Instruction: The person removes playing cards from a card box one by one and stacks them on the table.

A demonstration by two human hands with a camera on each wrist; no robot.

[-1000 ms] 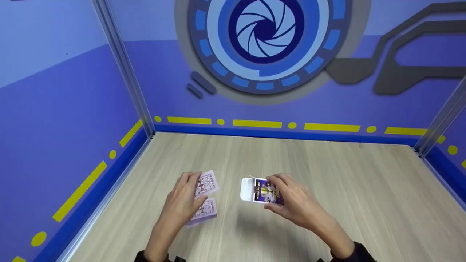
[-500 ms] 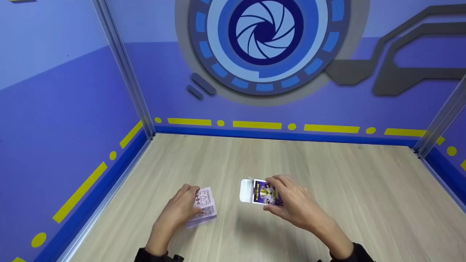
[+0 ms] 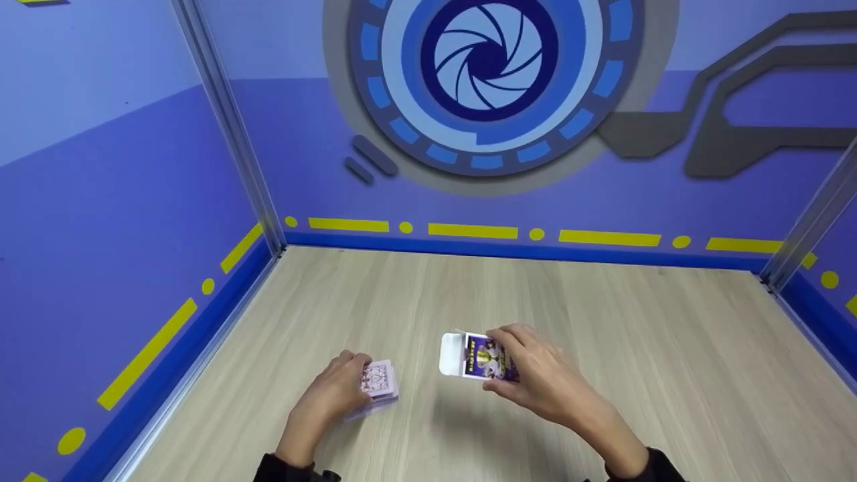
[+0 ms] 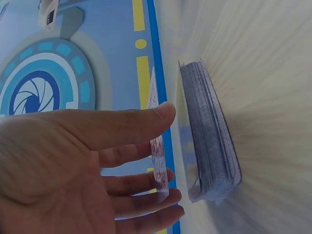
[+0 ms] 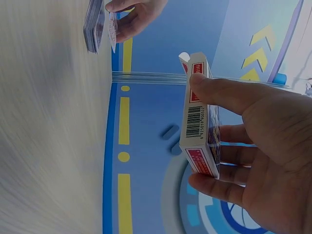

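Observation:
Between thumb and fingers, my left hand [image 3: 335,385] pinches a thin playing card [image 4: 159,161] with a patterned back; whether it is a single card I cannot tell. Just below it, a thick deck of playing cards [image 4: 209,136] lies on the table, a gap apart from the held card. In the head view the card [image 3: 376,378] covers most of the deck. My right hand [image 3: 542,375] grips a purple card box [image 3: 487,358] above the table, its white end flap [image 3: 452,354] folded open toward the left. A barcode shows on the box's side in the right wrist view.
The wooden table [image 3: 602,321] meets a blue printed back wall [image 3: 482,201] and a left side wall [image 3: 120,268]. A metal post [image 3: 227,127] stands at the left corner.
My left hand has come down and nearer with the card, from beyond the deck to right over it. The right hand stays nearly still with the box.

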